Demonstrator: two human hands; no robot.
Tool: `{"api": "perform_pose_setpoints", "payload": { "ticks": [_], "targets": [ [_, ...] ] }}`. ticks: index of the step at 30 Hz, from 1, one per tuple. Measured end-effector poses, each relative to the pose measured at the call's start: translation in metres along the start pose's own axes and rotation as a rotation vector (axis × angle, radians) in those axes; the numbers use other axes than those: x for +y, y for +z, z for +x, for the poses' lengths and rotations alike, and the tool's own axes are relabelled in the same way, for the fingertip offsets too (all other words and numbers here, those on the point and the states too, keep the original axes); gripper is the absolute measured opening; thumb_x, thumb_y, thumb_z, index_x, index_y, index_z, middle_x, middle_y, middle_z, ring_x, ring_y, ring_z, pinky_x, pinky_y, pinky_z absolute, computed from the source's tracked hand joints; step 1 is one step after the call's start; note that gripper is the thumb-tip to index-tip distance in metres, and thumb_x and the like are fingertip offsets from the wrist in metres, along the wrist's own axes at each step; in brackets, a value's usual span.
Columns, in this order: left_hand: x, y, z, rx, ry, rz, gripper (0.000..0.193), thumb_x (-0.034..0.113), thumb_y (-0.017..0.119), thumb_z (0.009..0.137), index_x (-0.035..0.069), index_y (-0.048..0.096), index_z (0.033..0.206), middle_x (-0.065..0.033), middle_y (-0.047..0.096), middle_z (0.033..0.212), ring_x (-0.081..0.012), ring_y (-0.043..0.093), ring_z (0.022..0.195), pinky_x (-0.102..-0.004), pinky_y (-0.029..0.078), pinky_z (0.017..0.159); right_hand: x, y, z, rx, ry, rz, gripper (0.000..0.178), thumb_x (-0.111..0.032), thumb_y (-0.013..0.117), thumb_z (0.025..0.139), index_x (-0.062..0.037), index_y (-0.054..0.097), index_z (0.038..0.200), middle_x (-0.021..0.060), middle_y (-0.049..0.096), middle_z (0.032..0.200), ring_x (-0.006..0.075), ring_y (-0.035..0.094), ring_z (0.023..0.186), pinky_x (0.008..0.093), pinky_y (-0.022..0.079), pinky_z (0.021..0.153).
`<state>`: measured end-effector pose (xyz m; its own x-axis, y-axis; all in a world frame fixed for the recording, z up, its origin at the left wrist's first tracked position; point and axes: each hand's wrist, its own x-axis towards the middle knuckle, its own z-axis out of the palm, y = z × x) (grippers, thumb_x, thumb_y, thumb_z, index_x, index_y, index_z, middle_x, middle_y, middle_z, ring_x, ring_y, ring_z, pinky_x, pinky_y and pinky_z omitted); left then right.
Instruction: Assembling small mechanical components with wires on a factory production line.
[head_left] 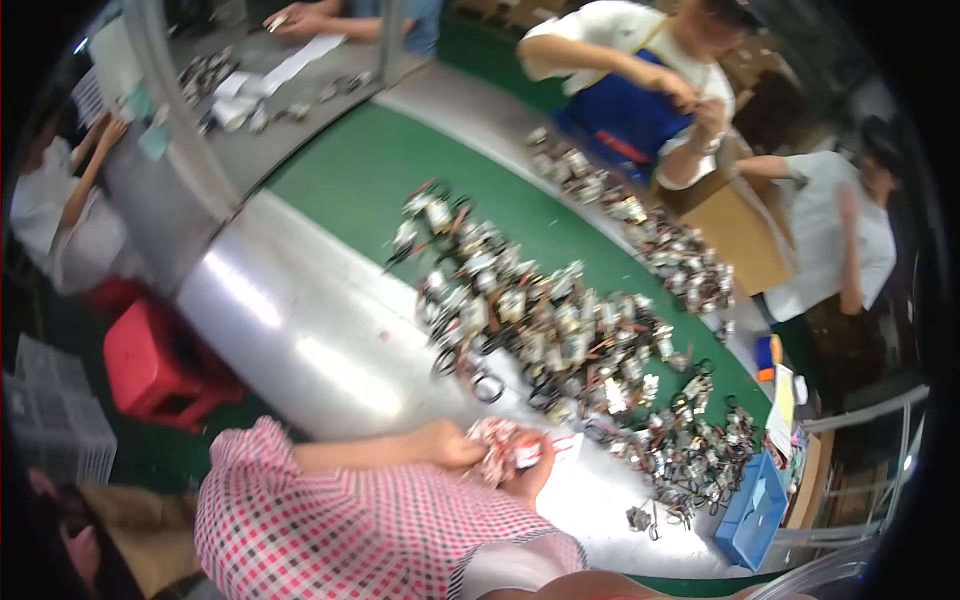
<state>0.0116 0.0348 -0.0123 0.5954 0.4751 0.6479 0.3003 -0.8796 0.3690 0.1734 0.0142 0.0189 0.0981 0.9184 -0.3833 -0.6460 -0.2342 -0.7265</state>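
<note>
At near edge of table (300,340) | left hand (450,445) and right hand (532,478) both closed on one wired part (500,442), held just above the metal | heap (540,320) near, beyond it | I judged risks: loose wires snagging the heap's leads, dragging pieces off; grip slipping, part lost among look-alikes.

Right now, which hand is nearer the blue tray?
Right. The right hand lies left of the blue tray; the left hand is farther left still, both holding one wired part.
</note>
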Motion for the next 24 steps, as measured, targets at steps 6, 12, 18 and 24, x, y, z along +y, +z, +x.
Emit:
{"api": "perform_pose_setpoints", "payload": {
  "ticks": [6, 12, 18, 24],
  "targets": [
    [-0.025, -0.103, -0.005, -0.629, -0.519, -0.487, 0.025, 0.024, 0.051, 0.074, 0.003, 0.057, 0.086, -0.0175, 0.058, 0.073, -0.0319, 0.056, 0.066, -0.0421, 0.044, 0.061, -0.003, 0.022, 0.011, -0.019, 0.019, 0.061, 0.040, -0.034, 0.036, 0.085, -0.0032, 0.041, 0.060, 0.0071, 0.040, 0.053, 0.0113, 0.028, 0.033, 0.0204, 0.024, 0.030],
    [-0.224, -0.269, -0.017, -0.149, -1.112, 0.181, 0.027, 0.020, 0.054, 0.075, 0.000, 0.056, 0.092, -0.0171, 0.059, 0.089, -0.0301, 0.057, 0.082, -0.0382, 0.045, 0.073, 0.006, 0.039, 0.007, -0.074, -0.086, -0.182, 0.033, -0.030, 0.037, 0.083, -0.0024, 0.044, 0.065, 0.0077, 0.042, 0.058, 0.0122, 0.030, 0.035, 0.0207, 0.029, 0.033],
    [-0.405, -0.360, -0.072, 0.188, -0.984, 1.050, 0.026, 0.005, 0.043, 0.076, 0.003, 0.052, 0.100, -0.0189, 0.053, 0.096, -0.0365, 0.052, 0.088, -0.0436, 0.042, 0.076, 0.020, 0.024, 0.010, 0.000, -0.307, -0.403, 0.031, -0.029, 0.042, 0.080, -0.0026, 0.044, 0.065, 0.0079, 0.043, 0.055, 0.0127, 0.034, 0.036, 0.0207, 0.030, 0.034],
    [-0.437, -0.372, -0.094, -0.127, -1.177, 1.045, 0.032, 0.013, 0.046, 0.081, 0.011, 0.045, 0.113, -0.0140, 0.042, 0.119, -0.0287, 0.041, 0.109, -0.0422, 0.037, 0.087, 0.012, 0.028, 0.004, 0.090, -0.151, -0.291, 0.026, -0.024, 0.047, 0.077, -0.0020, 0.046, 0.062, 0.0071, 0.046, 0.051, 0.0105, 0.037, 0.035, 0.0204, 0.035, 0.032]
  ]
}}
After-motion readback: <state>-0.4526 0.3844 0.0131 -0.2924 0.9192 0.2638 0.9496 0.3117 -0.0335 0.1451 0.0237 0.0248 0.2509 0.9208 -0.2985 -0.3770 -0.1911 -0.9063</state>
